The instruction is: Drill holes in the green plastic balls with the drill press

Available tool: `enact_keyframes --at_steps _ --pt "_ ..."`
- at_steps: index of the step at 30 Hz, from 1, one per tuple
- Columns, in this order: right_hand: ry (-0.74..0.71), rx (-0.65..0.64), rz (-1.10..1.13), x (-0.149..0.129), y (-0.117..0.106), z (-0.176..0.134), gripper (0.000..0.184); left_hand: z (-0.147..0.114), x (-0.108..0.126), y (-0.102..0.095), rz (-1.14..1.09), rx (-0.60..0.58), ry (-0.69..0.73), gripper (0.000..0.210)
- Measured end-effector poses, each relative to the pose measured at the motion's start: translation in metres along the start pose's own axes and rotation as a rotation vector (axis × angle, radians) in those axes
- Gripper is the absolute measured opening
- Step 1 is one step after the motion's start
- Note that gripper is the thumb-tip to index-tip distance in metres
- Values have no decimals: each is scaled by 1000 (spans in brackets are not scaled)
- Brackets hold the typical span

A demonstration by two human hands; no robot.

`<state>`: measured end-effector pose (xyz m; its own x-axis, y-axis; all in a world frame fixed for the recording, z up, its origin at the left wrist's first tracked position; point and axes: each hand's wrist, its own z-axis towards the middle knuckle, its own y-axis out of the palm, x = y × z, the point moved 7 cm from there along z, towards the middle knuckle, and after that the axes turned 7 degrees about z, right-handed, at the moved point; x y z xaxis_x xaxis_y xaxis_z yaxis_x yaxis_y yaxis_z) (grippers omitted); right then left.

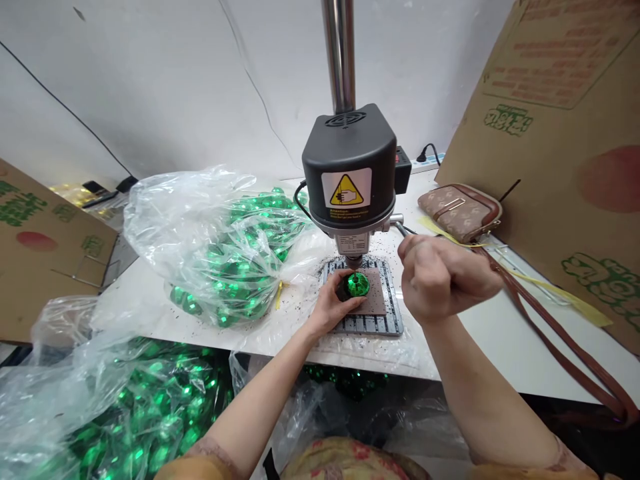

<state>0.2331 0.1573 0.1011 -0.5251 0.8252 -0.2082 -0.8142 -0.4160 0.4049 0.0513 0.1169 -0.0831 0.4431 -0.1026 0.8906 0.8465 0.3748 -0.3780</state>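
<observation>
A shiny green faceted ball [358,285] rests on a brownish board over the slotted base plate [367,325] of a small drill press [349,167]. My left hand [336,299] grips the ball from the left, thumb on the near side and fingers behind it. The drill's chuck [355,262] is directly above the ball; whether the bit is inside it I cannot tell. My right hand [435,277] is closed in a fist around the press's feed lever [401,229], most of which the fingers hide.
A clear plastic bag [200,207] of green balls lies left of the press, another bag [150,400] below the table edge. Dark shavings surround the base. At right are a brown patterned purse [463,210] with a long strap and a large cardboard box [560,147]. Another box [45,247] stands left.
</observation>
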Motion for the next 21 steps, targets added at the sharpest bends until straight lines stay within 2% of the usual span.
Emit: enact_keyframes --at_steps 2,4,6,8,10,12,13,15,16,18,21 --pt "164 58 -26 8 5 16 49 1 1 -1 16 20 -9 57" --pt "259 70 -15 13 13 33 49 -4 7 -6 62 85 -5 55" --pt "294 63 -19 15 19 46 48 -19 20 -15 157 178 46 50" --pt "294 57 -19 16 22 52 47 -46 35 -16 258 187 178 47" --pt "288 58 -13 17 22 52 47 -83 46 -4 350 36 378 51" --pt "283 68 -7 17 20 50 47 -125 45 21 477 -226 572 51" --pt "284 74 -5 17 19 49 47 -144 37 33 558 -359 624 49" --pt "285 82 -11 18 18 48 46 -172 16 51 696 -557 623 50" --pt "285 82 -19 18 17 48 46 -179 6 55 740 -605 586 52" --pt "283 78 -38 17 17 48 45 -182 -3 54 751 -606 529 54" --pt "273 68 -42 15 18 48 44 -164 13 34 640 -476 580 36"
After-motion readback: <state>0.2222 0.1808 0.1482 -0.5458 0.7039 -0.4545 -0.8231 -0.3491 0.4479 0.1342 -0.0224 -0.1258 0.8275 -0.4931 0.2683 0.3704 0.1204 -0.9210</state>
